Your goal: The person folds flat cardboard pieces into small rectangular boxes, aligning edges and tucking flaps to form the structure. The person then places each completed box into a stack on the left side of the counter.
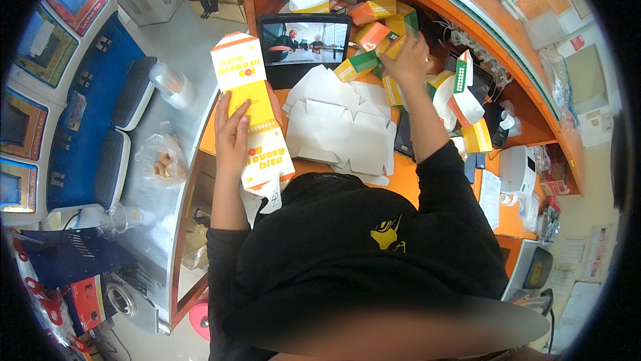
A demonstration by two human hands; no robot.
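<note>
My left grip (pixel 235 121) holds the long yellow-and-white carton (pixel 262 104); it extends right of that grip, long axis fore-aft. Right grip (pixel 400 51) is farther from it, over the folded cartons (pixel 358 65) ahead-right of the left; can't tell if it's closed on one.

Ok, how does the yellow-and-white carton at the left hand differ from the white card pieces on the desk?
The yellow-and-white carton shows a colourful printed face; the white card pieces show plain faces. The carton is in the left hand, while the card pieces lie on the orange desk. The carton is one long strip; the card pieces overlap in a wider pile. Both look like thin card.
</note>
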